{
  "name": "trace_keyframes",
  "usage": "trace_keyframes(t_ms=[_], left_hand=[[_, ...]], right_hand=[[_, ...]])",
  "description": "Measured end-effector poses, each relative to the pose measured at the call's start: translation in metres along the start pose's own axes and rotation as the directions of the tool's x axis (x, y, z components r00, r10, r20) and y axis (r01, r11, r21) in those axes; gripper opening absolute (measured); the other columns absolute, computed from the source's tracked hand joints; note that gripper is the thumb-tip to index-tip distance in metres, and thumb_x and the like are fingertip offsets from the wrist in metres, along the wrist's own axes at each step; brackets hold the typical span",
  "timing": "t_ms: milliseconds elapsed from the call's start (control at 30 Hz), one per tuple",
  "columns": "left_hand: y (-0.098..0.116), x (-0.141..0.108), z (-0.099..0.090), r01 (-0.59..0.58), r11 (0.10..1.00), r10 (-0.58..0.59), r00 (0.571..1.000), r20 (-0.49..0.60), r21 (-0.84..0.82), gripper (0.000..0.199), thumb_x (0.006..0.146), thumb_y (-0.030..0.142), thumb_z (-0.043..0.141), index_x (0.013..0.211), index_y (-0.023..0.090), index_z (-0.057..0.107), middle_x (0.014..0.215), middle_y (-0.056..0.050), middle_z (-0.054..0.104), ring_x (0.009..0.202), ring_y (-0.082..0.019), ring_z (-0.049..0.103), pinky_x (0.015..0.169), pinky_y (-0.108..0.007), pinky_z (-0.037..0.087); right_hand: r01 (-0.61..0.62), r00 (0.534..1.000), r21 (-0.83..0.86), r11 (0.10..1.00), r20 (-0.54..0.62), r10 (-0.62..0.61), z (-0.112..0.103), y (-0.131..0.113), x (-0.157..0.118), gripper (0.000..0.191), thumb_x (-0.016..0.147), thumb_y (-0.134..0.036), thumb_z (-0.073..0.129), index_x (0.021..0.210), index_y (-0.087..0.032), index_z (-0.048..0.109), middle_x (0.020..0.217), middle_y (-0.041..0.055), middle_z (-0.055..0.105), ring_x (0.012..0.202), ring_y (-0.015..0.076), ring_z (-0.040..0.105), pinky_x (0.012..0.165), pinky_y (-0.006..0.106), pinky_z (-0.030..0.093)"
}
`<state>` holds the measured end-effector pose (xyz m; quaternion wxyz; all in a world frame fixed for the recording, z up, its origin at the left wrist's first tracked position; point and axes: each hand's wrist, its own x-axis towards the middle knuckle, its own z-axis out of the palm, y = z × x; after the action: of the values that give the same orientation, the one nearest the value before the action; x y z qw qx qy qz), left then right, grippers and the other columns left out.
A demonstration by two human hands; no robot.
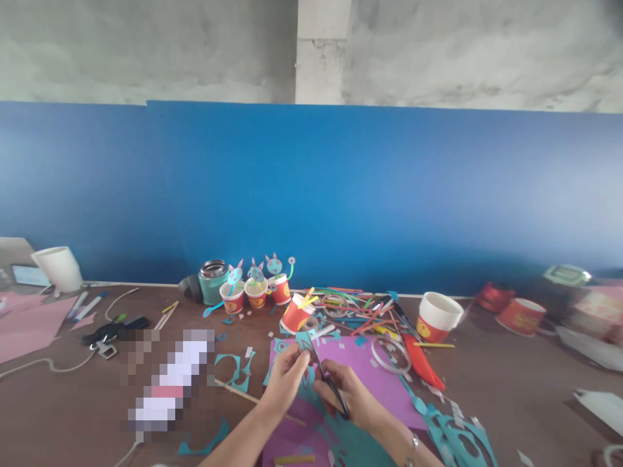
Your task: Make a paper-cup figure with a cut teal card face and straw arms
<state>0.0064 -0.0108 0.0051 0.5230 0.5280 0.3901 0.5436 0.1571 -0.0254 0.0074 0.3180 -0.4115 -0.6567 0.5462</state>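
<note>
My right hand (349, 393) is closed round the handles of dark-handled scissors (341, 401), whose blades point up and away. Just beside the blades, my left hand (287, 381) pinches a small piece of teal paper (304, 340) between thumb and fingers. Both hands are over purple paper (357, 360), with more teal paper (363, 442) lying under the wrists. Beyond them a tilted red and white paper cup (293, 316) has yellow strips in it. Further back, several cups carry teal cat-like cut-outs (275, 264).
Loose drinking straws (360, 318) and a tape roll (390, 354) lie behind my right hand, near a red pouch-like object (423, 363). White stacked cups (438, 314) stand at right. Teal offcuts (460, 434), a thermos (213, 285) and a key bunch (109, 340) are around. A blue partition (311, 194) closes the back.
</note>
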Motion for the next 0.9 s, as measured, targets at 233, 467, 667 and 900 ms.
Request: trace_keyframes(t_ms=[233,467,667,900], left_hand=[[-0.005,0.001,-0.001,-0.014,1.0,0.015,0.998,0.065,-0.025,0.033,0.073,0.047,0.062,0.061,0.017,0.059,0.058,0.0,0.052,0.058,-0.014,0.046,0.059,-0.025,0.037],[-0.003,0.001,-0.002,0.02,0.999,-0.018,0.996,0.084,-0.031,0.034,0.073,0.048,0.062,0.062,0.016,0.059,0.06,0.0,0.053,0.059,-0.014,0.047,0.06,-0.025,0.036],[-0.003,0.002,-0.004,0.042,0.999,-0.04,0.996,0.077,-0.023,0.032,0.071,0.045,0.063,0.058,0.017,0.056,0.058,0.001,0.05,0.06,-0.014,0.044,0.061,-0.025,0.035],[-0.001,0.002,-0.006,0.047,0.998,-0.042,0.993,0.112,-0.046,0.032,0.071,0.045,0.063,0.058,0.017,0.055,0.057,0.001,0.051,0.059,-0.013,0.043,0.061,-0.025,0.034]], right_hand=[[0.028,0.999,0.077,0.997,0.03,-0.03,0.0,-0.002,-0.002,0.041,0.075,-0.056,0.061,0.075,-0.018,0.047,0.044,-0.0073,0.048,0.037,0.006,0.04,0.038,0.018,0.029],[0.012,1.0,0.023,1.0,0.011,-0.012,-0.002,0.001,0.0,0.04,0.076,-0.056,0.061,0.073,-0.019,0.046,0.04,-0.0097,0.043,0.034,0.0059,0.039,0.036,0.017,0.027],[0.005,1.0,0.044,0.999,0.023,-0.006,-0.005,0.009,0.002,0.039,0.076,-0.054,0.062,0.075,-0.017,0.049,0.042,-0.0091,0.045,0.035,0.0054,0.04,0.036,0.017,0.027],[-0.007,1.0,0.027,1.0,0.015,0.007,-0.005,0.009,0.001,0.037,0.076,-0.052,0.062,0.074,-0.017,0.05,0.041,-0.0094,0.044,0.034,0.0052,0.04,0.035,0.016,0.027]])
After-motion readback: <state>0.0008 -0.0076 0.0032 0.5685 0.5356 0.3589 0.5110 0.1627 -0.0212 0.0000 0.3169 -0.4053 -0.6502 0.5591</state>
